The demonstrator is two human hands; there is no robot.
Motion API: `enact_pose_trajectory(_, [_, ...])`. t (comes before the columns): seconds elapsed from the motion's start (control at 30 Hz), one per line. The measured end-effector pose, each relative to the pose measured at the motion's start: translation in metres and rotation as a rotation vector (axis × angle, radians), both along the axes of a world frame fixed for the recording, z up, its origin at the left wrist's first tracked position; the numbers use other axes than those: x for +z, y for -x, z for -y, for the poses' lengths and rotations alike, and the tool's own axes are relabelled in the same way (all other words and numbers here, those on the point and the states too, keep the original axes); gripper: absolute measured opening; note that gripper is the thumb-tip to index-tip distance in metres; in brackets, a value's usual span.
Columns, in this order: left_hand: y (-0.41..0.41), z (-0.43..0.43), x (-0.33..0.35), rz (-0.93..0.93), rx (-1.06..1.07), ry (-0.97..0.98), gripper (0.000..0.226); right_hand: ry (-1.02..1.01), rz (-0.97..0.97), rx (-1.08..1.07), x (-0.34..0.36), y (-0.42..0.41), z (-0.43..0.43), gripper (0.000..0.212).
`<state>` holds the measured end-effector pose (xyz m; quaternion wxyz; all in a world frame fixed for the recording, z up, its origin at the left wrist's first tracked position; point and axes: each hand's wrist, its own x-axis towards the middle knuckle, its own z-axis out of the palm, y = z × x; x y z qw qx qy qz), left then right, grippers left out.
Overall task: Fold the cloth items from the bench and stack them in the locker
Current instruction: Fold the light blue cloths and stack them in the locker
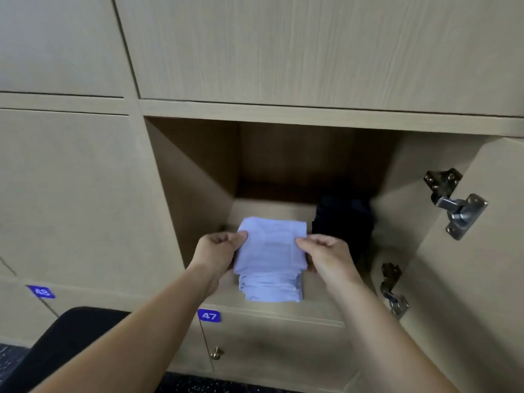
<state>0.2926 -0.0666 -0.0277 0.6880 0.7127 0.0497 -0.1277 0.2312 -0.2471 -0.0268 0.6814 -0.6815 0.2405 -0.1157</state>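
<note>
Both hands hold a folded cloth on the stack in locker 47's neighbour

At the lower left corner of the view a black rounded shape lies over dark speckled floor; what it is cannot be told. Two bare forearms reach forward over it toward an open locker of pale wood. Below the locker's front edge a blue label reading 47 marks the lower door, with a small brass knob under it; a second blue label sits further left, blurred.

The left hand pinches the left edge of a folded pale lilac cloth, thumb on top and fingers curled beneath. The right hand grasps the right edge the same way. The cloth lies level over a stack of folded cloths of the same colour, which stands on the locker floor at its front edge, left of centre. Whether the held cloth rests fully on the stack cannot be told.

Just right of the stack and further back, a dark cloth item sits against the right wall. The locker door is swung open on the right, showing an upper hinge and a lower hinge. The locker's back wall is in shadow
</note>
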Motion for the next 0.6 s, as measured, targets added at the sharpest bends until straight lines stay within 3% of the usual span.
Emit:
enact_pose_trajectory(0.2, [-0.046, 0.017, -0.009, 0.022, -0.066, -0.024, 0.029, 0.09, -0.024, -0.026, -0.005, -0.043, 0.018, 0.015])
enact_pose_trajectory(0.6, [-0.059, 0.022, -0.053, 0.08, -0.051, -0.116, 0.034, 0.247, -0.059, -0.059, -0.056, -0.056, 0.026, 0.02])
